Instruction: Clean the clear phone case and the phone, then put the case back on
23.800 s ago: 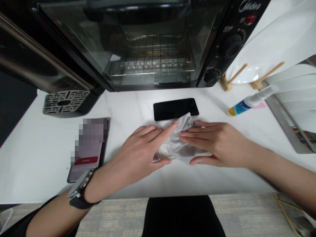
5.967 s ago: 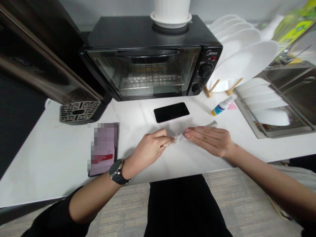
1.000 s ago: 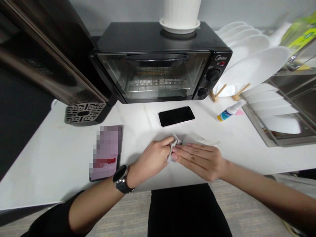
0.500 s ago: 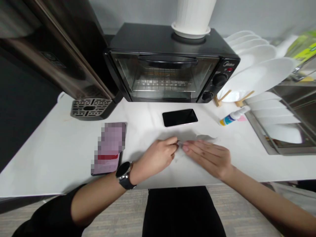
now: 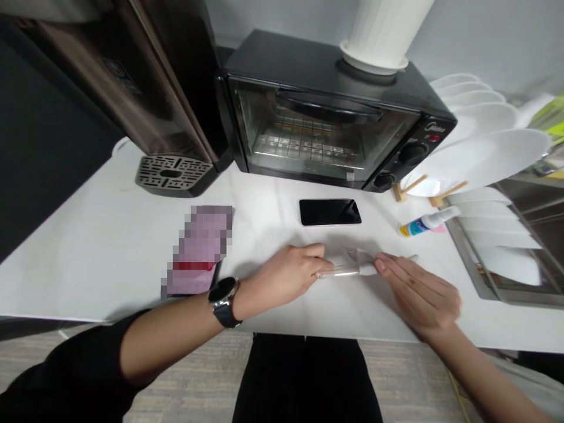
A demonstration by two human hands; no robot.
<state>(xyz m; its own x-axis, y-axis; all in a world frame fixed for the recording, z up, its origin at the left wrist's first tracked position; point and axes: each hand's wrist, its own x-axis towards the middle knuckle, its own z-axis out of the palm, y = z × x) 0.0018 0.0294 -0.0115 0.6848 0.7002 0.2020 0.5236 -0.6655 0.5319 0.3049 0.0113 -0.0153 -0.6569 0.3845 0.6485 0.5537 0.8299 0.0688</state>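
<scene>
From the head camera, your left hand (image 5: 291,279) rests on the white surface (image 5: 101,252) with the fingers curled in. Thumb and forefinger are pinched closed on the left end of a grey cloth (image 5: 352,264). The cloth lies bunched into a narrow strip on the surface, between your two hands and near the front edge. Your right hand (image 5: 420,291) is open and flat with the fingers stretched out together. Its fingertips (image 5: 382,264) touch the cloth's right end, and the palm lies on the surface without gripping anything. A dark wristwatch (image 5: 223,298) sits on your left wrist. Just behind the cloth, apart from it, a black phone (image 5: 330,211) lies face up with a dark screen. A second phone (image 5: 200,249) lies to the left of your left hand. To the right of the black phone, a small spray bottle (image 5: 425,222) lies on its side. A black toaster oven (image 5: 326,123) stands at the back with its door shut, and a white ribbed pot (image 5: 383,29) stands on top of it. White plates (image 5: 484,155) stand on edge in a wooden rack to the oven's right. A dark machine's drip grate (image 5: 171,173) sits at back left.
</scene>
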